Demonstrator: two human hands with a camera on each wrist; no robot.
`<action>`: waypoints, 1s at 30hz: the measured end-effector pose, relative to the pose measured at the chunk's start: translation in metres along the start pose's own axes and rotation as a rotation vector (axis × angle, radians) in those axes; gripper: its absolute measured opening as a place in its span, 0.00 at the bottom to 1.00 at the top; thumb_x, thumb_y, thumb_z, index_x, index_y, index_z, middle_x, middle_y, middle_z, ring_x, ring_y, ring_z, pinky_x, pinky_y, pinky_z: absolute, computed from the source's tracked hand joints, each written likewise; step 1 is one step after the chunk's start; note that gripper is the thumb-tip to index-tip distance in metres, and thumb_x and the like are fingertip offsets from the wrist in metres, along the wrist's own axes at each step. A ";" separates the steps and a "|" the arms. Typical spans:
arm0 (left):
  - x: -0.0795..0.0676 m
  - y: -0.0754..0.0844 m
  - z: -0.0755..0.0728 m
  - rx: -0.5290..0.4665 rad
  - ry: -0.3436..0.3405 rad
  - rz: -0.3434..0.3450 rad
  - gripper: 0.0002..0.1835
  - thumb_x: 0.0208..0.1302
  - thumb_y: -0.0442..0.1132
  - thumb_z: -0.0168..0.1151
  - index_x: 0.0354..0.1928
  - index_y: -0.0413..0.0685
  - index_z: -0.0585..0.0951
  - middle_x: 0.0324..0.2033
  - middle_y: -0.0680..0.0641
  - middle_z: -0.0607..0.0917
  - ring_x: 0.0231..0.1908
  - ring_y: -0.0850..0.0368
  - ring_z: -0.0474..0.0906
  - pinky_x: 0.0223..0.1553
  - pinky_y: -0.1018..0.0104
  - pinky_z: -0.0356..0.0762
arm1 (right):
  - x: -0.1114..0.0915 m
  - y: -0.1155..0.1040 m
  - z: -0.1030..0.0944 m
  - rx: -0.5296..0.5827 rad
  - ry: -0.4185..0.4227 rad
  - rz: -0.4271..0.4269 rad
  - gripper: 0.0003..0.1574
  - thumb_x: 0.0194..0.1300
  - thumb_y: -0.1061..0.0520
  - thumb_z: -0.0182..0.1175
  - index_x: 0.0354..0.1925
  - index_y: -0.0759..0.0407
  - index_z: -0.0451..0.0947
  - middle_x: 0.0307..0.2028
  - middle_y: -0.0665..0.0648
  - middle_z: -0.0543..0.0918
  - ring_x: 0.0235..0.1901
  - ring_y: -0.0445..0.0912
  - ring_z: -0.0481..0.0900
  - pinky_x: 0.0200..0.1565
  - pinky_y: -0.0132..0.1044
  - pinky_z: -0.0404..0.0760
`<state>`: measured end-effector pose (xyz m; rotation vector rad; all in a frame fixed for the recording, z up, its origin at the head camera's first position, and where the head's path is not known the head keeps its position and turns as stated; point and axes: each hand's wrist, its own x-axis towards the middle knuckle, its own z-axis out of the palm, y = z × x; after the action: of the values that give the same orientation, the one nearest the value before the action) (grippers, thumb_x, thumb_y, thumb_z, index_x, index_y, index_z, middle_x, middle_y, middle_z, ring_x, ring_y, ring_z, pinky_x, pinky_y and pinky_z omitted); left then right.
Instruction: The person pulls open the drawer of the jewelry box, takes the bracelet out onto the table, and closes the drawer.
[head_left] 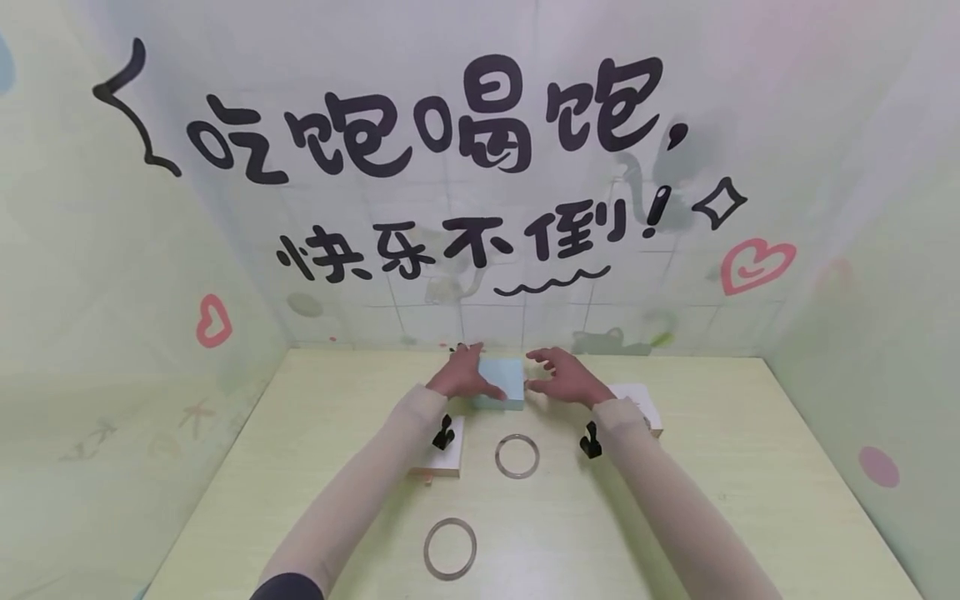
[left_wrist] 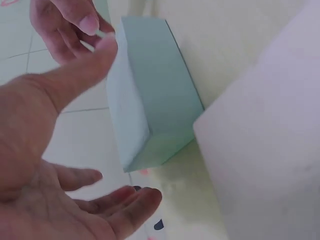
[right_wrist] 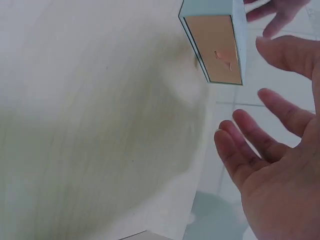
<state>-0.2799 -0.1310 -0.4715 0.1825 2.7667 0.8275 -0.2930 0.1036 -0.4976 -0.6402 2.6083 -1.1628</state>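
Observation:
A light blue box [head_left: 504, 379] lies at the back of the table, close to the wall. Its tan end, with a small ribbon-like tab, faces right in the right wrist view. My left hand [head_left: 461, 373] is at the box's left side, fingers spread and thumb reaching across its front; whether the thumb touches it I cannot tell. Just right of the box, my right hand [head_left: 566, 377] is held apart from it with loosely bent fingers, holding nothing visible. Two round bangles lie nearer on the table: one bangle [head_left: 517, 456] between the forearms, another bangle [head_left: 450, 548] closer to me.
A white box [head_left: 450, 461] sits beside my left forearm, and a second white box [head_left: 645, 404] is partly hidden behind my right wrist. Small black objects [head_left: 444, 433] show by both wrists. Printed walls close off the pale table [head_left: 750, 483] at back and sides.

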 end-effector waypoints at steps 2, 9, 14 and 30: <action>-0.003 -0.001 0.001 -0.038 0.017 -0.029 0.61 0.45 0.51 0.84 0.77 0.36 0.60 0.71 0.29 0.66 0.68 0.34 0.69 0.69 0.42 0.69 | 0.002 0.001 0.000 -0.005 -0.022 -0.017 0.39 0.67 0.53 0.66 0.72 0.64 0.68 0.69 0.69 0.71 0.66 0.67 0.72 0.66 0.59 0.73; -0.011 -0.003 0.007 -0.058 0.038 -0.079 0.47 0.53 0.47 0.80 0.68 0.28 0.68 0.60 0.30 0.78 0.57 0.40 0.77 0.63 0.48 0.76 | 0.014 0.002 0.000 -0.073 -0.107 -0.041 0.42 0.65 0.53 0.69 0.73 0.56 0.68 0.72 0.64 0.69 0.70 0.62 0.68 0.69 0.62 0.69; -0.016 -0.002 0.013 -0.069 0.041 -0.101 0.40 0.56 0.44 0.78 0.63 0.27 0.70 0.54 0.32 0.82 0.50 0.43 0.80 0.59 0.50 0.79 | 0.019 0.004 0.001 -0.107 -0.155 -0.090 0.46 0.62 0.55 0.69 0.74 0.60 0.65 0.75 0.65 0.64 0.75 0.64 0.62 0.73 0.63 0.62; -0.013 -0.004 0.020 -0.106 0.070 -0.099 0.38 0.55 0.38 0.78 0.65 0.30 0.73 0.58 0.33 0.82 0.57 0.40 0.80 0.63 0.48 0.77 | 0.021 0.002 0.001 0.012 -0.188 -0.017 0.49 0.59 0.58 0.74 0.74 0.64 0.65 0.75 0.67 0.65 0.75 0.65 0.61 0.74 0.59 0.63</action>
<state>-0.2624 -0.1263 -0.4867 -0.0026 2.7612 0.9694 -0.3121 0.0939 -0.4999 -0.7333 2.4421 -1.0667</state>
